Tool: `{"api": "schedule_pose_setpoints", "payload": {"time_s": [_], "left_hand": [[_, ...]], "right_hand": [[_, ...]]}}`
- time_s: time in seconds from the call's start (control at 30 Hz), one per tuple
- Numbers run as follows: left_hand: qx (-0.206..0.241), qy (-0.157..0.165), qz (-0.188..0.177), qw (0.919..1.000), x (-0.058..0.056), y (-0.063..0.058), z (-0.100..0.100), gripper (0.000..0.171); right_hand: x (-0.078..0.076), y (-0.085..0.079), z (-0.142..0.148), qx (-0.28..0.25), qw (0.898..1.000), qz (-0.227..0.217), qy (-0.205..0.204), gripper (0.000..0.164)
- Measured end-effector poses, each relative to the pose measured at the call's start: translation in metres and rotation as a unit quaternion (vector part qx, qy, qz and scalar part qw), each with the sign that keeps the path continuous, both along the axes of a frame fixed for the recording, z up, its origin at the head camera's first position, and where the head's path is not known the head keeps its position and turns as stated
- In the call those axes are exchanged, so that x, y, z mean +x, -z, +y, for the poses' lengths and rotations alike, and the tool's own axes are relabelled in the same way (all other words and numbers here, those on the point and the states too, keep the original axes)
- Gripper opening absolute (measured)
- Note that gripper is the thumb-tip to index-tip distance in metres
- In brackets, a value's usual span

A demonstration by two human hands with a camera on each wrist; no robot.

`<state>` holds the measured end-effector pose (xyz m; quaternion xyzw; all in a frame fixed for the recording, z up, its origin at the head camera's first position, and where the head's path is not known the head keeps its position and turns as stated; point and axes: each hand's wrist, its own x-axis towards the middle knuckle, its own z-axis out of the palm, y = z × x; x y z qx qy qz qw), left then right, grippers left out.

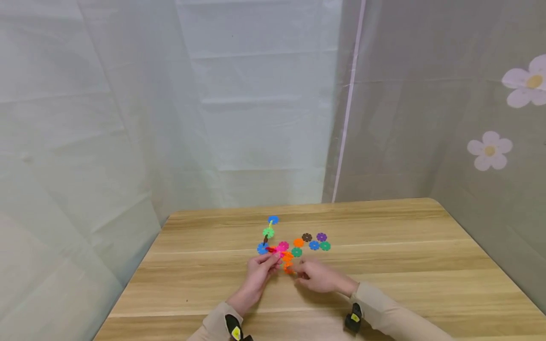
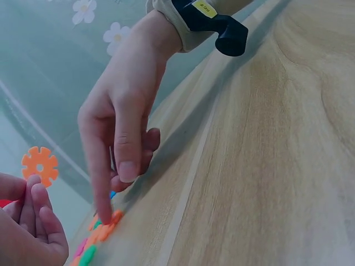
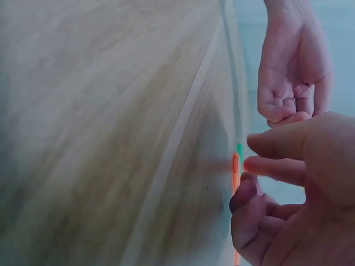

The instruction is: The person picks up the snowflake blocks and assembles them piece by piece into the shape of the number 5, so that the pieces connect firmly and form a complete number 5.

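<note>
A chain of linked plastic snowflake discs (image 1: pixel 268 232) in blue, yellow, green, brown, red, pink and orange reaches away from my left hand (image 1: pixel 258 274). That hand pinches the chain's near end by a pink disc between thumb and fingers. An upright orange disc (image 2: pixel 40 166) shows above its fingertips in the left wrist view. My right hand (image 1: pixel 317 276) is just to the right, its index finger stretched down onto a loose orange disc (image 1: pixel 288 269) lying on the table. Its other fingers are bent and hold nothing.
Behind the hands, several loose discs lie flat on the wooden table (image 1: pixel 405 246): pink, orange (image 1: pixel 298 242), brown (image 1: pixel 307 237), purple (image 1: pixel 322 237), blue (image 1: pixel 313 245) and green (image 1: pixel 325 246). Pale curtains (image 1: pixel 264 104) hang beyond the table's far edge.
</note>
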<state>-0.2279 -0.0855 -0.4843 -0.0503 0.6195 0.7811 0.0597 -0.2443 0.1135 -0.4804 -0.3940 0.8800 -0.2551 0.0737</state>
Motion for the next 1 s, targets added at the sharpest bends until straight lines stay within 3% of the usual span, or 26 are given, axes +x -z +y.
{"api": "schedule_pose_setpoints", "payload": {"time_s": [0.3, 0.53, 0.77, 1.0], "left_hand": [[-0.001, 0.0, -0.004, 1.0, 0.0003, 0.0004, -0.0036, 0.027], [0.005, 0.011, -0.002, 0.9999, 0.0018, 0.0013, -0.0032, 0.026], [0.004, 0.013, 0.001, 0.9999, 0.0031, 0.0031, -0.003, 0.029], [0.008, 0.012, -0.001, 0.9999, 0.0011, 0.0053, -0.0027, 0.022]], "right_hand": [[-0.0021, -0.0004, 0.0006, -0.034, 0.997, -0.016, 0.061, 0.005], [-0.0019, -0.0002, -0.0006, -0.016, 0.998, -0.014, 0.062, 0.024], [-0.0001, -0.0005, 0.0011, -0.023, 0.996, -0.047, 0.072, 0.029], [0.0005, 0.0019, 0.005, -0.099, 0.984, -0.125, 0.083, 0.012]]}}
